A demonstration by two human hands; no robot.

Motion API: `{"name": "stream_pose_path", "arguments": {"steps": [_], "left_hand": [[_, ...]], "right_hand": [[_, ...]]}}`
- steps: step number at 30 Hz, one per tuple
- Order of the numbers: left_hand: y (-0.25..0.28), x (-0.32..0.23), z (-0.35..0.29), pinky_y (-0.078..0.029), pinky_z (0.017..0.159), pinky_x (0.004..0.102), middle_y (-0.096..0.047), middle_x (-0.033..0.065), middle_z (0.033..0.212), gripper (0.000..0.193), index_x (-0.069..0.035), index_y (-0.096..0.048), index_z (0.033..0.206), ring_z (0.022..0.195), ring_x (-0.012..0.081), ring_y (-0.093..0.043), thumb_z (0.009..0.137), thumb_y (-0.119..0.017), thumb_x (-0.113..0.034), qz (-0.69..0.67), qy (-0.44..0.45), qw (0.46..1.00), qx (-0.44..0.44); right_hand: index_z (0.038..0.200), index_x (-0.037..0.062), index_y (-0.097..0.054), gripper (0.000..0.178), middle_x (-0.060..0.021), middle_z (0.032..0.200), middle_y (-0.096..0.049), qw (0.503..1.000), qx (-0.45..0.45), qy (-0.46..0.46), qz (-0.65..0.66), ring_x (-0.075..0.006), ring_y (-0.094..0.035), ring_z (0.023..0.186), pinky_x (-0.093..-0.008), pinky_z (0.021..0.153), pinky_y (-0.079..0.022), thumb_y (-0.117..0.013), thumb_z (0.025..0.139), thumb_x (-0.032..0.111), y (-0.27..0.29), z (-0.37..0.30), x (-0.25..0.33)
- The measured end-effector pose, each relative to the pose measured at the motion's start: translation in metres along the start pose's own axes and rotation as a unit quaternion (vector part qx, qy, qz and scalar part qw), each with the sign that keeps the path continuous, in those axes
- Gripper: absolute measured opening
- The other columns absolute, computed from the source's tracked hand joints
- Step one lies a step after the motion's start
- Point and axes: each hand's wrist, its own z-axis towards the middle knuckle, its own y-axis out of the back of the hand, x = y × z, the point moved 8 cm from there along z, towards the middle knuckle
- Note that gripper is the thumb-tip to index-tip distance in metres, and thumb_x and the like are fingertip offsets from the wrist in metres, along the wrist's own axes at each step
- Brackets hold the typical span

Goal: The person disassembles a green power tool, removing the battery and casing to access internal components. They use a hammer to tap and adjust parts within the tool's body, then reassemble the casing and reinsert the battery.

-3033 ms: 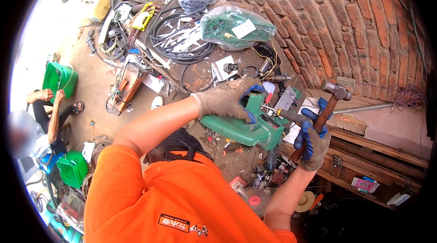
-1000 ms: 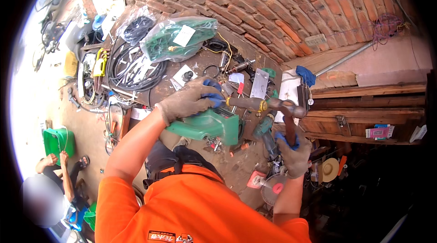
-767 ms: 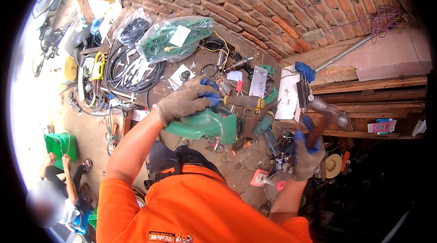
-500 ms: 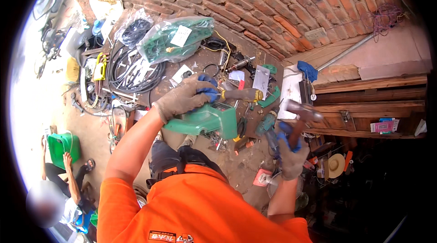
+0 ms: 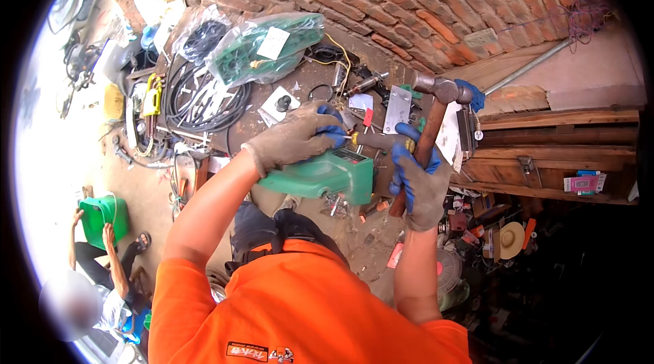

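Observation:
My left hand [image 5: 294, 135], in a grey glove with blue fingertips, is closed around the shaft end of a screwdriver [image 5: 380, 141], just above a green plastic machine housing [image 5: 306, 178]. The screwdriver's thick dark handle with yellow ends points right. My right hand [image 5: 424, 187], gloved alike, grips a hammer by its wooden handle [image 5: 428, 133]; the steel hammer head [image 5: 439, 88] is up at the far end. Blue fingers of the right hand also reach the end of the screwdriver handle, seemingly touching it. The screwdriver's tip is hidden behind my left fingers.
Behind lie a plastic-wrapped green part [image 5: 262, 50], coiled black cable [image 5: 208, 108] and a yellow-handled tool [image 5: 152, 96]. A brick wall [image 5: 381, 3] closes the back; wooden beams [image 5: 552, 157] stand at right. At lower left another person holds a green bucket [image 5: 105, 221].
My right hand has swung the hammer up and left, bringing its fingers to the screwdriver handle. My left hand and the green housing sit slightly further right in the picture.

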Motion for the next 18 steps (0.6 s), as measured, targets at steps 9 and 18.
{"name": "stream_pose_path", "arguments": {"steps": [9,18], "left_hand": [[0.001,0.016,-0.02,-0.043,0.11,0.037,-0.058,0.0097,0.137,0.083,-0.01,-0.051,0.147,0.128,0.0217,-0.053,0.074,-0.09,-0.017,-0.227,0.099,0.966,0.077],[0.001,0.028,-0.031,-0.045,0.11,0.0363,-0.063,0.011,0.135,0.096,-0.009,-0.052,0.147,0.125,0.0233,-0.059,0.062,-0.096,-0.018,-0.239,0.099,0.966,0.002]], "right_hand": [[0.126,-0.0063,-0.066,0.039,0.0,0.073,-0.062,0.999,-0.039,0.002,-0.015,-0.0061,-0.05,0.053,-0.023,0.048,-0.041,-0.073,0.091,0.009,0.0,-0.001,0.005],[0.128,-0.0113,-0.063,0.043,-0.0012,0.077,-0.062,0.999,-0.037,0.03,0.02,-0.0056,-0.051,0.054,-0.0236,0.046,-0.041,-0.07,0.093,0.013,0.01,0.002,-0.003]]}}
